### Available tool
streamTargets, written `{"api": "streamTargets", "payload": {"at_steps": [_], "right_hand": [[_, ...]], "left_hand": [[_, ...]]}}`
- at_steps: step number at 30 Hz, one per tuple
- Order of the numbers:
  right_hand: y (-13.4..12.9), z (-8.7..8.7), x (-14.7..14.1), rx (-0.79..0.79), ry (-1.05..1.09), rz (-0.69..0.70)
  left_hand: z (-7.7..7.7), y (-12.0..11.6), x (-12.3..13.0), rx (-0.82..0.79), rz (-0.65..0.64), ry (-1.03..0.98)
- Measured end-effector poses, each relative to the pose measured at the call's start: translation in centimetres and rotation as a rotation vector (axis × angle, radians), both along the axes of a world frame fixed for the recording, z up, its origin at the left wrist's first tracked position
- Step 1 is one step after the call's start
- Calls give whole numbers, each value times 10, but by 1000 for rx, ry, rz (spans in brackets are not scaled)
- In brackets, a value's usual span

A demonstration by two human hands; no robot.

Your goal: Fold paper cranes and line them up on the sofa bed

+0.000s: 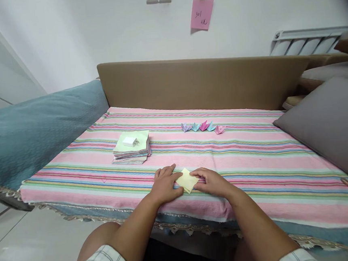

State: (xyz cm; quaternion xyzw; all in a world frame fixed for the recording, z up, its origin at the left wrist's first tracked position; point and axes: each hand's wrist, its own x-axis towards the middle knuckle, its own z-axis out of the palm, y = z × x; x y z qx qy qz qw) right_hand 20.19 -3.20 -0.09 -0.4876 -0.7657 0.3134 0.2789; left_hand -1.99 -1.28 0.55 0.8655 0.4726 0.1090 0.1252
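A small square of pale yellow folded paper (187,180) lies on the striped cloth right in front of me, one corner pointing at me and its layers showing at the lower edge. My left hand (165,185) has its thumb and forefinger closed at the paper's left corner, while its other fingers stretch out on the cloth. At the right corner, my right hand (210,181) pinches the paper between thumb and forefinger, its remaining fingers curled.
Several folded paper cranes (204,126) in purple, blue and pink stand in a row farther back. To the left is a stack of paper sheets (132,152) with a white plug adapter (130,141) on top. A grey cushion (329,129) leans at the right.
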Motion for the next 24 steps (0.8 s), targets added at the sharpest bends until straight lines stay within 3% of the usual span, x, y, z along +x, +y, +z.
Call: {"api": "streamTargets", "payload": {"at_steps": [12,24], "right_hand": [[-3,5,-2,-1,-15,-22],[-1,-5,-17,202,-193,-138]], "left_hand": [[-3,0,5,76,51,-44],[-7,-2,15,160,133,-91]]}}
